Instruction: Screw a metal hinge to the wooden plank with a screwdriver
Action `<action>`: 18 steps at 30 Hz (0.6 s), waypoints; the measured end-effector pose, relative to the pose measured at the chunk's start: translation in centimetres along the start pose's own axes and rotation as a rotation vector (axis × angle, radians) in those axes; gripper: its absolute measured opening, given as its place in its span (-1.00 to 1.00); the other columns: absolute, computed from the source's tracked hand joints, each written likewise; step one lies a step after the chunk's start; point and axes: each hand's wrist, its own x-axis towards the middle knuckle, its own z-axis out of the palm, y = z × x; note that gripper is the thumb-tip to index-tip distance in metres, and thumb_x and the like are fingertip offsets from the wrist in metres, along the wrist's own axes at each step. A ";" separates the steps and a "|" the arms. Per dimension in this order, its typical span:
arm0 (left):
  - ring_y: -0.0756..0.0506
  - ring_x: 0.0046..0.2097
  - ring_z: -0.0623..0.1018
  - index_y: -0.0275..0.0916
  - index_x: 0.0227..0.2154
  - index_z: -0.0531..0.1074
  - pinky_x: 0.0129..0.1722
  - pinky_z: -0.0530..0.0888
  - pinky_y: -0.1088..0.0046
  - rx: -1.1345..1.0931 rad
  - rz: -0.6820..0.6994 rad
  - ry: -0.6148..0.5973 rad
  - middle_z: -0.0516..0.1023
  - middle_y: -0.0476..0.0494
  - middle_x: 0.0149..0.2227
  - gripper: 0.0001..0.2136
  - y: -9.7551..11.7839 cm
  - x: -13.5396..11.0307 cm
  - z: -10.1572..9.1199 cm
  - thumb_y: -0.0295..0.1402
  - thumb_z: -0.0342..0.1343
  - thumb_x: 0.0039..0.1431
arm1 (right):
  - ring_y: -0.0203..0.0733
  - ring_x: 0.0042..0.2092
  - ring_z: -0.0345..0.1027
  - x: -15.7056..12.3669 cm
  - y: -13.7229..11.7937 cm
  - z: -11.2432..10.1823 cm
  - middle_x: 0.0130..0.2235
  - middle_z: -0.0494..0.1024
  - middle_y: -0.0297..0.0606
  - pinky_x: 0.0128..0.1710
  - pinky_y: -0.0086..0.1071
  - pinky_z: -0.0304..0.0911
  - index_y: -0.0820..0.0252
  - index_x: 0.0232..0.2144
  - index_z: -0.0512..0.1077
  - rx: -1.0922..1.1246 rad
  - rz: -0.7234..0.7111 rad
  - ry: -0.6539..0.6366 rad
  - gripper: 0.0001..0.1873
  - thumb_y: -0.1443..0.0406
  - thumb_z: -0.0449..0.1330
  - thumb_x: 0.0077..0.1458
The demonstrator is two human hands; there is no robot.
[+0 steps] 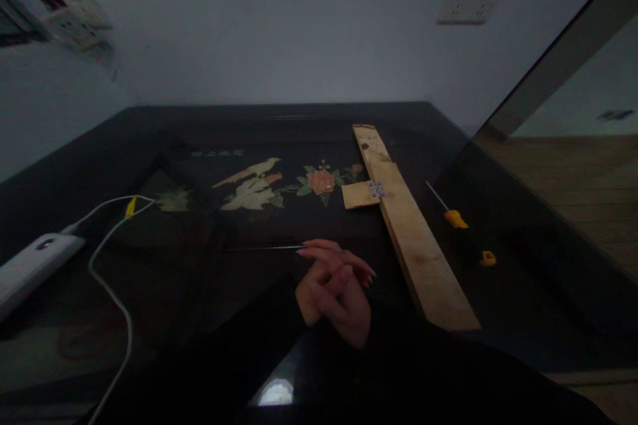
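Both my hands rest against each other low in the middle of the view, above the dark table's near part. My left hand [310, 295] comes from the left and crosses my right hand [349, 312], fingers laced loosely and stretched past each other. No object shows in either one; part of the palms is hidden. Just to their right lies a long wooden board [416, 232], slanting away from me. A metal hinge [377, 189] joins its left edge to a small wooden block [359, 196]. Beyond the board lies a screwdriver [454, 218] with a yellow and dark handle.
A white power bank [37, 265] with a white cable [112, 289] lies at the left. The dark glossy tabletop [289, 129] bears a bird and flower picture and meets the wall behind. Sockets [468, 3] are on the wall. Wooden floor [573, 179] shows at right.
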 end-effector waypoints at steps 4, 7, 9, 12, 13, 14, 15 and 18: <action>-0.20 -0.24 0.54 -0.24 -0.31 0.47 -0.20 0.44 0.29 -0.270 0.062 -0.015 0.50 -0.20 -0.31 -0.65 -0.3 -0.1 0.0 -0.19 -0.15 0.05 | -0.02 0.08 0.22 0.0 0.0 0.0 0.09 0.30 -0.18 0.01 -0.12 0.16 0.10 0.01 0.32 -0.001 0.010 -0.001 -0.58 0.26 0.03 0.06; -0.20 -0.24 0.54 -0.23 -0.32 0.48 -0.19 0.44 0.27 -0.291 0.047 -0.025 0.50 -0.18 -0.31 -0.66 -0.1 -0.1 -0.1 -0.17 -0.13 0.04 | -0.02 0.09 0.21 0.0 -0.1 0.0 0.09 0.29 -0.17 0.02 -0.10 0.16 0.08 0.02 0.31 -0.008 0.016 -0.020 -0.58 0.26 0.03 0.07; -0.20 -0.24 0.55 -0.23 -0.33 0.48 -0.18 0.43 0.27 -0.290 0.035 -0.016 0.50 -0.18 -0.31 -0.65 -0.1 -0.1 -0.1 -0.16 -0.13 0.04 | -0.01 0.09 0.22 0.0 -0.1 -0.1 0.09 0.29 -0.16 0.00 -0.09 0.17 0.10 0.02 0.30 -0.011 0.015 -0.026 -0.57 0.25 0.03 0.07; -0.20 -0.25 0.55 -0.23 -0.32 0.48 -0.19 0.43 0.27 -0.284 0.029 -0.014 0.50 -0.19 -0.31 -0.64 -0.1 -0.1 0.0 -0.15 -0.13 0.03 | 0.00 0.09 0.21 0.1 -0.1 -0.1 0.08 0.30 -0.14 0.00 -0.10 0.17 0.12 0.02 0.31 -0.007 0.008 -0.015 -0.57 0.25 0.03 0.06; -0.20 -0.25 0.55 -0.23 -0.32 0.49 -0.19 0.44 0.27 -0.281 0.028 -0.012 0.50 -0.19 -0.32 -0.63 -0.2 0.0 0.0 -0.14 -0.13 0.02 | -0.01 0.10 0.21 0.1 0.0 0.0 0.08 0.30 -0.14 0.01 -0.10 0.17 0.12 0.02 0.31 -0.007 0.008 -0.013 -0.57 0.25 0.03 0.06; -0.20 -0.25 0.55 -0.24 -0.32 0.49 -0.20 0.44 0.27 -0.280 0.025 -0.007 0.50 -0.19 -0.32 -0.63 -0.2 0.0 0.1 -0.14 -0.14 0.02 | -0.01 0.09 0.21 0.1 0.0 0.0 0.08 0.30 -0.14 0.01 -0.11 0.17 0.12 0.02 0.31 -0.008 0.010 -0.014 -0.57 0.26 0.03 0.06; -0.20 -0.26 0.55 -0.24 -0.33 0.49 -0.20 0.44 0.27 -0.280 0.022 -0.003 0.50 -0.19 -0.33 -0.62 -0.1 0.0 0.1 -0.14 -0.14 0.02 | -0.01 0.09 0.22 0.1 0.0 0.0 0.08 0.30 -0.14 0.00 -0.11 0.18 0.12 0.02 0.31 -0.009 0.012 -0.016 -0.57 0.26 0.03 0.06; -0.20 -0.26 0.55 -0.24 -0.34 0.49 -0.22 0.44 0.26 -0.291 0.020 0.014 0.49 -0.19 -0.35 -0.63 0.3 0.0 0.1 -0.14 -0.14 0.01 | -0.02 0.08 0.23 0.1 -0.1 -0.1 0.09 0.29 -0.13 -0.01 -0.09 0.18 0.13 0.02 0.31 -0.009 0.017 -0.018 -0.56 0.24 0.02 0.06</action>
